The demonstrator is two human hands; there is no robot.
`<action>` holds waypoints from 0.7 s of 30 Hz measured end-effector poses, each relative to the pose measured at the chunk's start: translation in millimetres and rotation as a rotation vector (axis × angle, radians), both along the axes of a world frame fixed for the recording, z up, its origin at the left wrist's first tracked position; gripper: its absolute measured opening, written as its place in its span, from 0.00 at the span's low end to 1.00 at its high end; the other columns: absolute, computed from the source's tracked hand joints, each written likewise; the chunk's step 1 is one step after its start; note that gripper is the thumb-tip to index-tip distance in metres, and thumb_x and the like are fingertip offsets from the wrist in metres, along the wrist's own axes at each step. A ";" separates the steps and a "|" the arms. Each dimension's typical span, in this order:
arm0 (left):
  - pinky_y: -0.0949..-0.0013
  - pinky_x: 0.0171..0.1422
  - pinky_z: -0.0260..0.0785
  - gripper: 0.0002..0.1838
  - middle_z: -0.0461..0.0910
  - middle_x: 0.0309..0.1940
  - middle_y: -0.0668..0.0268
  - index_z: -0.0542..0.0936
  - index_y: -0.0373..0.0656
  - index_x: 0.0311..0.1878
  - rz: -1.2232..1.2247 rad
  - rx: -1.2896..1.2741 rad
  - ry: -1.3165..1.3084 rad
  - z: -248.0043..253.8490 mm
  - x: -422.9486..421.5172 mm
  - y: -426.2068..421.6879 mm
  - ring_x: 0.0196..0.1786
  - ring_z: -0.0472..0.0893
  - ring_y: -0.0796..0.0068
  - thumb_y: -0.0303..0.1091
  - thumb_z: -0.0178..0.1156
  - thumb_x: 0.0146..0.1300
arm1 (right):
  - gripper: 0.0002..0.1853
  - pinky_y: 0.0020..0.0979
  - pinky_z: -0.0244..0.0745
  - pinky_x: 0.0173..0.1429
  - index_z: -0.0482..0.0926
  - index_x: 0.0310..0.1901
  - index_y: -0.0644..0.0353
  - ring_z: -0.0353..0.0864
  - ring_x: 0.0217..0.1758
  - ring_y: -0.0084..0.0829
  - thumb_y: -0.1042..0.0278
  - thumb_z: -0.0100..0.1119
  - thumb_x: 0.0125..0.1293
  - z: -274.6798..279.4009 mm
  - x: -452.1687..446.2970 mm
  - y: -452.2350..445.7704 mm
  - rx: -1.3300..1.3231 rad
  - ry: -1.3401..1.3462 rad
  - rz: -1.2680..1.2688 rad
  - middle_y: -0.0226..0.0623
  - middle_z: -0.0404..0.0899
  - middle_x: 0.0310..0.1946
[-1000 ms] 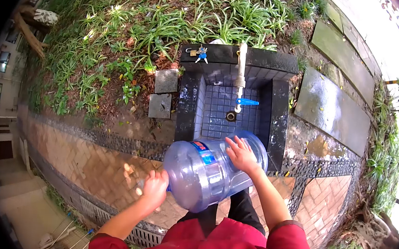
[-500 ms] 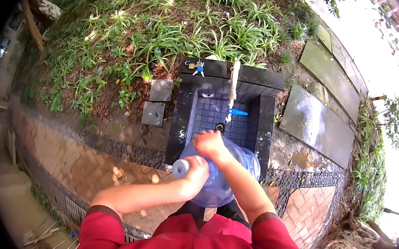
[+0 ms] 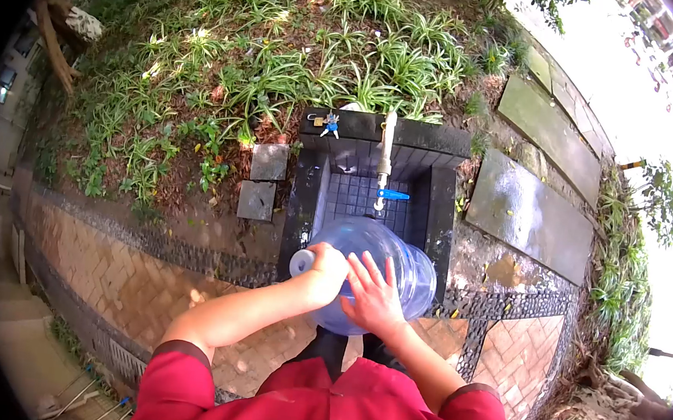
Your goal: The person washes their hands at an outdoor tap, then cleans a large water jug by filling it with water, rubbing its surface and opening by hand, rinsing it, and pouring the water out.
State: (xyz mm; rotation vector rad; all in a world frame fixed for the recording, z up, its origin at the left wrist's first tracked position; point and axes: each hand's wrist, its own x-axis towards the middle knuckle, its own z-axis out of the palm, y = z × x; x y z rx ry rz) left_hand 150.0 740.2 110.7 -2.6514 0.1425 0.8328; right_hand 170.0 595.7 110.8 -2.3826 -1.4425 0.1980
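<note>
We note the bottle (image 3: 369, 246), large, clear and bluish, lying tilted over the near side of the basin (image 3: 438, 228), its pale mouth end (image 3: 301, 263) turned up and to our left, its base to the right. We cannot tell whether it rests on the basin edge or is borne by the hands alone. Our left hand (image 3: 327, 269) is wrapped about the neck just beside the mouth end, fingers curled narrow around it. Our right hand (image 3: 377, 296) lies against the bottle's side, palm down, fingers straight and spread wide, just beside the left. Beyond the bottle we see blue-grey tiles inside the basin, and over them the white tap (image 3: 385, 162), its blue lever (image 3: 394, 194) pointing right. On the dark far ledge, left of the tap, sit the keys (image 3: 331, 125), with blue on them, and just beside them the padlock (image 3: 318, 121). Left of the basin, 2 square stones (image 3: 269, 162) lie in a row; to its right, large flat slabs (image 3: 524, 212), the nearest shining as if wet. Strap-leaved plants (image 3: 285, 71) fill the ground behind. Nearer us run a pebble strip (image 3: 163, 244) and brick paving (image 3: 103, 273). Our 2 red sleeves (image 3: 178, 385) show at the bottom, with dark trousers (image 3: 328, 350) below the bottle.
</note>
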 end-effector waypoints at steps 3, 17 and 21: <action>0.60 0.40 0.76 0.15 0.81 0.29 0.63 0.82 0.44 0.30 0.043 -0.369 -0.037 37.2 7.5 15.2 0.35 0.83 0.64 0.45 0.67 0.43 | 0.33 0.52 0.42 0.73 0.68 0.61 0.58 0.55 0.72 0.36 0.53 0.60 0.54 -3.9 7.9 -15.8 0.041 0.029 -0.061 0.35 0.64 0.65; 0.57 0.44 0.74 0.35 0.76 0.40 0.58 0.66 0.44 0.48 0.460 -1.370 -0.659 13.0 8.1 -65.5 0.42 0.80 0.55 0.44 0.74 0.40 | 0.21 0.35 0.55 0.69 0.66 0.60 0.67 0.64 0.66 0.38 0.63 0.40 0.71 -2.3 32.6 -74.1 0.680 0.975 -0.424 0.46 0.67 0.61; 0.57 0.43 0.74 0.35 0.76 0.40 0.58 0.66 0.43 0.48 0.510 -1.381 -0.684 0.2 12.4 -82.9 0.43 0.80 0.55 0.45 0.74 0.40 | 0.22 0.32 0.54 0.70 0.66 0.61 0.68 0.63 0.67 0.35 0.65 0.38 0.72 -0.9 35.9 -91.3 0.673 1.012 -0.411 0.44 0.67 0.62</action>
